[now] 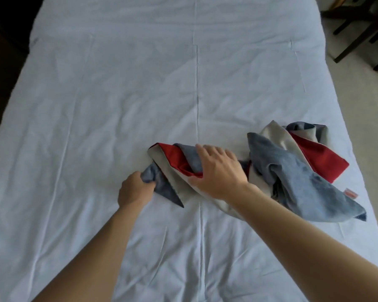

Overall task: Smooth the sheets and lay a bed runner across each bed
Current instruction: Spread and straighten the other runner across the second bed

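On the near half of the bed [96, 105], one runner [282, 168] lies bunched and twisted, blue, grey and red, right of centre. Left hand [135, 188] is closed round its blue end; right hand [218, 171] rests on the middle, fingers fairly straight, thumb under a fold. Pulling the end while twisted could drag fresh creases into the sheet [183, 247]. Count: one bed, one runner, two hands.
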`<move>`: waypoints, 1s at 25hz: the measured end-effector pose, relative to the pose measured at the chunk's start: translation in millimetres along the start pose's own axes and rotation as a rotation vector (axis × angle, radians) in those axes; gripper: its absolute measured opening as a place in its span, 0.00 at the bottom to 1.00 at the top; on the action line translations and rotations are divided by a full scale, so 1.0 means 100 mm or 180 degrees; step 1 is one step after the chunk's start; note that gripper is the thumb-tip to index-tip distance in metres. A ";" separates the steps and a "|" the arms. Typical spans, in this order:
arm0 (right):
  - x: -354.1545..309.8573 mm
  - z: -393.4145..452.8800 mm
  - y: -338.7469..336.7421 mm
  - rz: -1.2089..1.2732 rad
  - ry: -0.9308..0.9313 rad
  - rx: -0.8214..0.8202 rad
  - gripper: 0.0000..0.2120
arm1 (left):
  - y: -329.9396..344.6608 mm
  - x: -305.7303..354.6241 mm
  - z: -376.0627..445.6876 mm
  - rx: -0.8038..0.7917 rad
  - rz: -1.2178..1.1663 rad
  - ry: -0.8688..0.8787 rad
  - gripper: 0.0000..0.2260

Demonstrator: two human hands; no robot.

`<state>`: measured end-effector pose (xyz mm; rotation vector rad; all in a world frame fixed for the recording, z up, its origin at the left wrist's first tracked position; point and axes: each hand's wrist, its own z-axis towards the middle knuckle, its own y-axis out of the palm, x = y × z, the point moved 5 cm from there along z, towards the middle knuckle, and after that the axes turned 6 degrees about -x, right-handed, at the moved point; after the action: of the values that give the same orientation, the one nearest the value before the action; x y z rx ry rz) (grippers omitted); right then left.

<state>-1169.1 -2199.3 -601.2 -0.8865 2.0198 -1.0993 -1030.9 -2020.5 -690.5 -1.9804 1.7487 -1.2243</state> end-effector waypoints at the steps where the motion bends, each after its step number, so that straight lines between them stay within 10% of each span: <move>1: -0.05 0.05 0.15 -0.0036 0.0058 -0.0193 0.38 | -0.02 -0.02 -0.04 0.0063 -0.0016 0.0069 0.09; 5: -0.24 0.00 0.25 -0.0342 -0.0076 -0.0280 0.16 | -0.59 -0.41 -0.19 0.0632 0.0551 0.0424 0.12; 10: -1.06 -0.48 0.40 -0.0390 -0.0895 -0.0048 0.20 | -1.58 -1.36 -0.27 0.1459 0.0887 0.0046 0.05; 12: -1.43 -0.77 0.70 -0.0718 -0.1217 -0.0880 0.15 | -1.64 -1.51 -0.22 0.1666 0.0482 -0.0174 0.07; 15: -1.76 -0.88 0.92 -0.0853 -0.1102 -0.1475 0.08 | -1.41 -1.78 -0.19 0.1171 -0.0518 -0.0799 0.26; 19: -2.03 -0.25 0.64 0.0012 -0.0864 0.0610 0.08 | -0.97 -1.70 -0.28 0.0304 -0.0392 -0.0483 0.25; 25: -2.69 0.53 0.84 0.0476 -0.0955 -0.0567 0.33 | -0.44 -1.50 -0.40 0.0273 -0.1498 0.0057 0.25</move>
<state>-999.6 -1970.7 -636.3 -0.9126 1.9156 -0.6684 -1018.1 -1860.2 -701.1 -2.4147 1.2439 -1.4236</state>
